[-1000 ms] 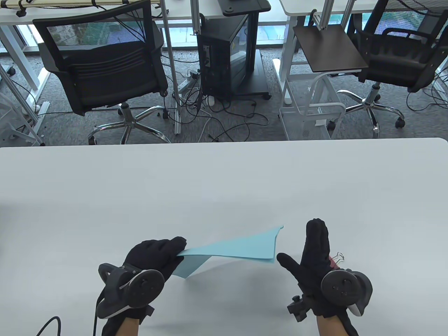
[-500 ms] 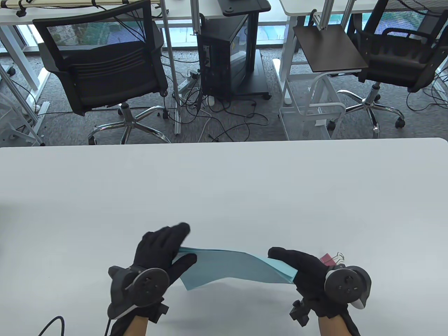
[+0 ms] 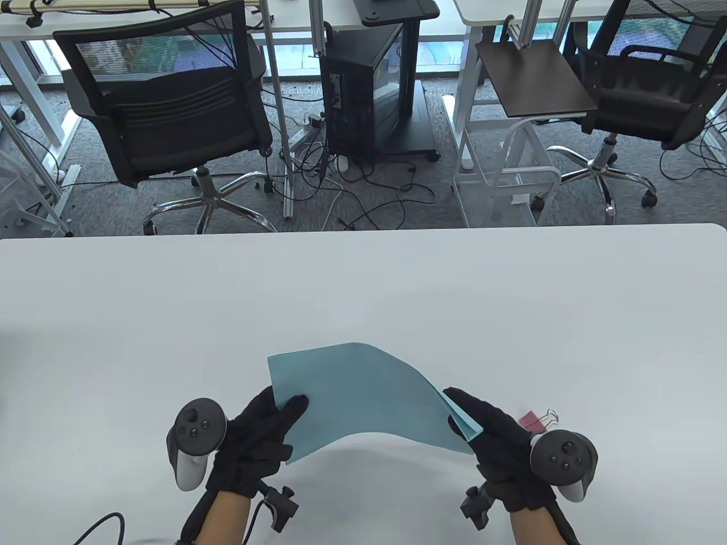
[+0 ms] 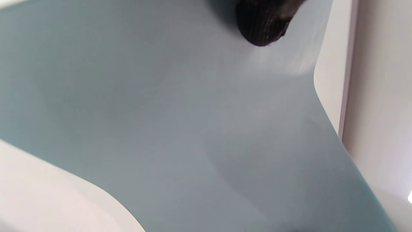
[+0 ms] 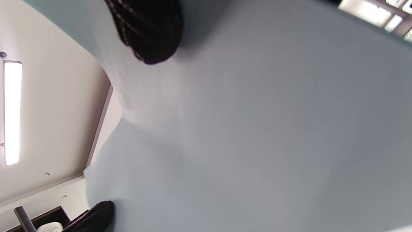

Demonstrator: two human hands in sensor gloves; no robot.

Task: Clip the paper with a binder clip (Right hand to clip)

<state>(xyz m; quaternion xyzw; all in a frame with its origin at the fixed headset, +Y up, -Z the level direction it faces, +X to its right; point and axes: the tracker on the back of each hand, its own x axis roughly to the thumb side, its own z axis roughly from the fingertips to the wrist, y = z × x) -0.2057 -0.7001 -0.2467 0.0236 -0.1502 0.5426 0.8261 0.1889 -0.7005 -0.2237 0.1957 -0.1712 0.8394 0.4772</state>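
A light blue paper (image 3: pixel 363 392) is held up above the white table (image 3: pixel 363 284), arched between both hands. My left hand (image 3: pixel 267 426) grips its left edge with the thumb on top. My right hand (image 3: pixel 483 426) grips its right edge, where the sheets fan slightly. A pink binder clip (image 3: pixel 537 420) with wire handles lies on the table just behind my right hand, untouched. The paper fills the left wrist view (image 4: pixel 180 129) and the right wrist view (image 5: pixel 257 135), each with one gloved fingertip on it.
Beyond the table's far edge stand two office chairs (image 3: pixel 170 113), a computer tower (image 3: pixel 363 85) and a white wire cart (image 3: pixel 511 170). A black cable (image 3: pixel 96 525) lies at the table's near left.
The paper went from edge-on to tilted up and facing the camera. My right hand took hold of its right edge. My left hand rolled over, its tracker now at the left.
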